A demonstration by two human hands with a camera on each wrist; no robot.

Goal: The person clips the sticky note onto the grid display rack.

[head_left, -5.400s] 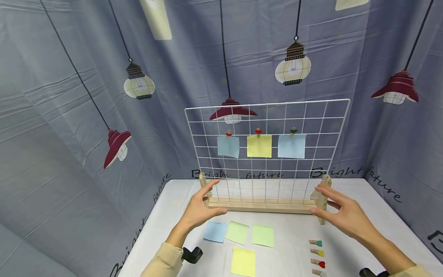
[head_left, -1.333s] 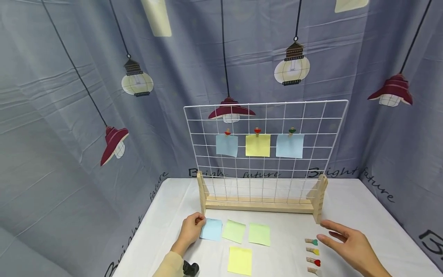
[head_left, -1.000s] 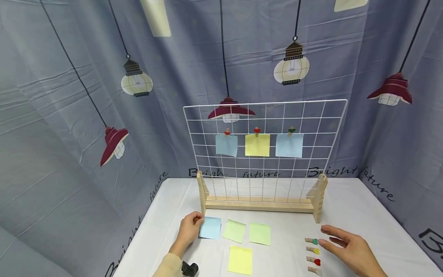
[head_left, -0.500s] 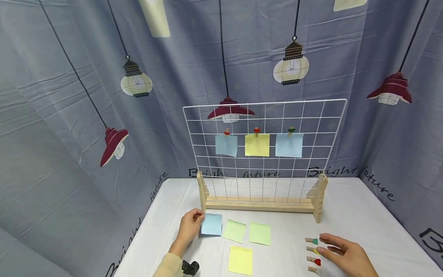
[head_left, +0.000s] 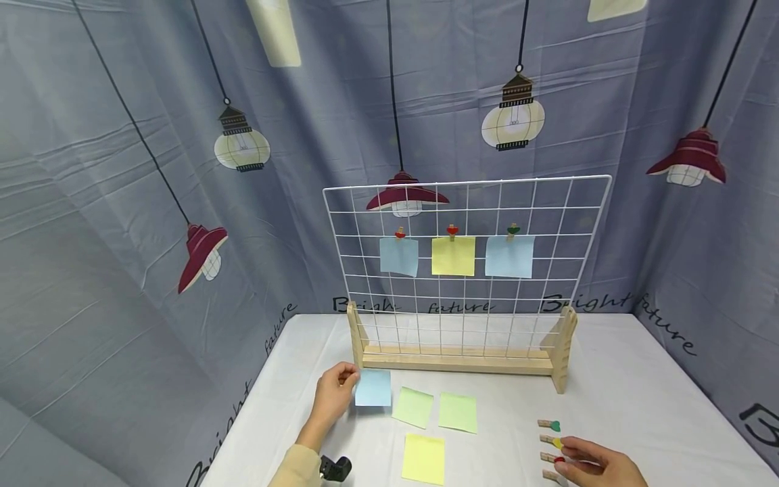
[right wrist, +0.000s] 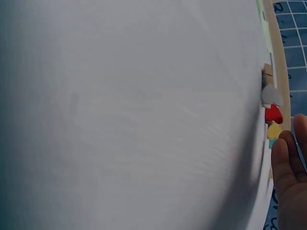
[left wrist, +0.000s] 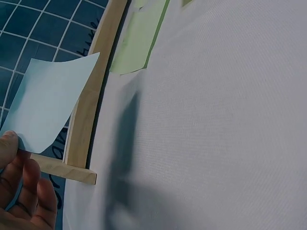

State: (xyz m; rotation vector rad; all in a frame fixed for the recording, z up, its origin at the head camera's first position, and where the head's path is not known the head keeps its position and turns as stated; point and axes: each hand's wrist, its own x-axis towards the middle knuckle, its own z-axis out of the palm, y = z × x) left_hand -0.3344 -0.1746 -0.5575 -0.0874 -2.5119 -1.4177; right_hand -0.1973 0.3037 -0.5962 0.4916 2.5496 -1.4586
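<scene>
In the head view my left hand (head_left: 331,399) pinches a blue sticky note (head_left: 373,388) by its left edge. The left wrist view shows this note (left wrist: 53,100) lifted off the table, thumb on its corner. My right hand (head_left: 602,465) reaches to the row of mini clothespins at the right, its fingertips right by the yellow-heart clothespin (head_left: 550,441) and the red-heart clothespin (head_left: 552,458). Nothing shows between its fingers in the right wrist view. A green-heart clothespin (head_left: 548,425) lies behind these, and a grey-heart clothespin (right wrist: 272,94) lies nearest the front.
A white wire grid (head_left: 462,297) stands in a wooden base (head_left: 456,363) at the back. Clothespins hold a blue note (head_left: 399,257), a yellow note (head_left: 453,257) and another blue note (head_left: 509,257) on it. Two green notes (head_left: 412,407) and a yellow note (head_left: 423,460) lie on the table.
My left hand has come down from beside the base, taken the blue note and raised it slightly toward the grid. My right hand has moved forward-down from the base's right end to the clothespins.
</scene>
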